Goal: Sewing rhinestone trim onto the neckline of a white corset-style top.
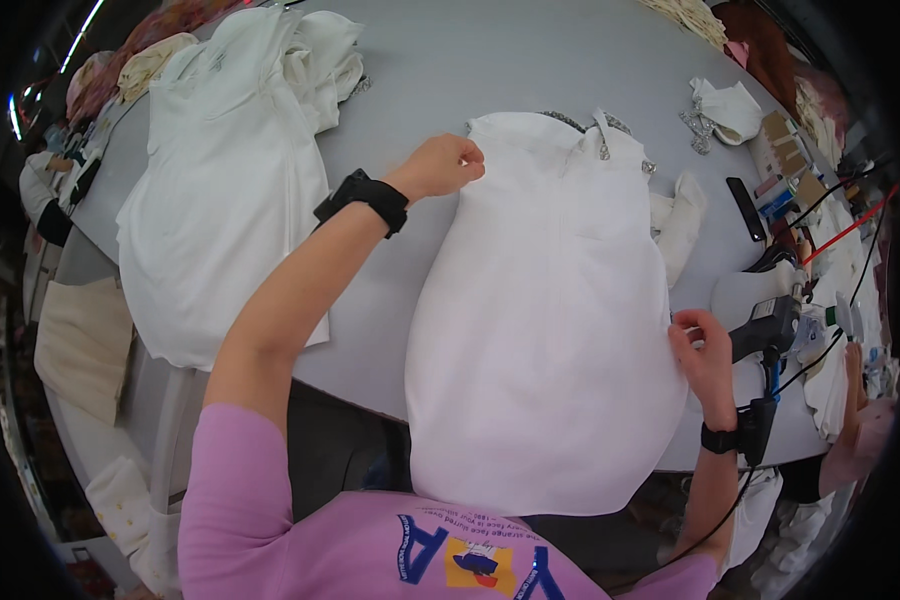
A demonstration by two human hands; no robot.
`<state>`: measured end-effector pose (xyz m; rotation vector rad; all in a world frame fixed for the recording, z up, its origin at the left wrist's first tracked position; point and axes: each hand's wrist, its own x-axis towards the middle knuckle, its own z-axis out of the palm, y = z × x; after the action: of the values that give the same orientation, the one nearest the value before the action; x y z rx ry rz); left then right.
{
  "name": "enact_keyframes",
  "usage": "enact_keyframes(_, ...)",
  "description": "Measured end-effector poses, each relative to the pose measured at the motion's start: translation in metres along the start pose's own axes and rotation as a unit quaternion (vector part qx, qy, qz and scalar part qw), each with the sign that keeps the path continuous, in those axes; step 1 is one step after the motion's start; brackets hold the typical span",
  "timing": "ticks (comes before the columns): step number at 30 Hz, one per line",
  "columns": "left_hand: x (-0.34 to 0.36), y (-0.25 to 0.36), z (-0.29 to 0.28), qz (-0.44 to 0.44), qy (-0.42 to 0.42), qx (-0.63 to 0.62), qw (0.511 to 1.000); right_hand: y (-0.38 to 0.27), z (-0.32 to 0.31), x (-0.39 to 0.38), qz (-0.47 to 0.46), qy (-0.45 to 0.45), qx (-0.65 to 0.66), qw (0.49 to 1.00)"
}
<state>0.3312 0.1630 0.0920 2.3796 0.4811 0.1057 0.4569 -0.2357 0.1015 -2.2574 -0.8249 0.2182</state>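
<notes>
- One white dress (540, 330) is lying front and centre on the grey table (385, 260), rounded hem hanging over the near edge toward the person in the pink shirt (235, 480).
- Right hand (705, 362) is sitting at the dress's right side edge, thumb and fingers bent; can't tell from here if they're pinching cloth.
- Dark device (768, 328) is standing just beside that hand.
- Left hand (440, 165) is curling its fingers at the dress's upper left corner; can't tell if it's gripping.
- White garment pile (225, 190) is lying to the left, apart from the dress.
- Black slab (745, 209) is lying right of the dress.
- Small white piece (730, 110) is lying farther back, right.
</notes>
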Motion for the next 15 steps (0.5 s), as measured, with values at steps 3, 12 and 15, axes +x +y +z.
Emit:
enact_keyframes(3, 0.045, -0.017, 0.037, 0.134, 0.159, 0.106, 0.972, 0.002, 0.029, 0.005, -0.130, 0.069, -0.084, 0.986)
enact_keyframes(12, 0.025, 0.033, 0.083, 0.217, 0.021, 0.127, 0.968, -0.050, 0.097, -0.059, 0.001, -0.392, 0.195, 0.899)
enact_keyframes(15, -0.027, 0.048, 0.084, 0.397, 0.061, 0.138, 0.905, -0.061, 0.088, -0.046, -0.010, -0.203, 0.219, 0.954)
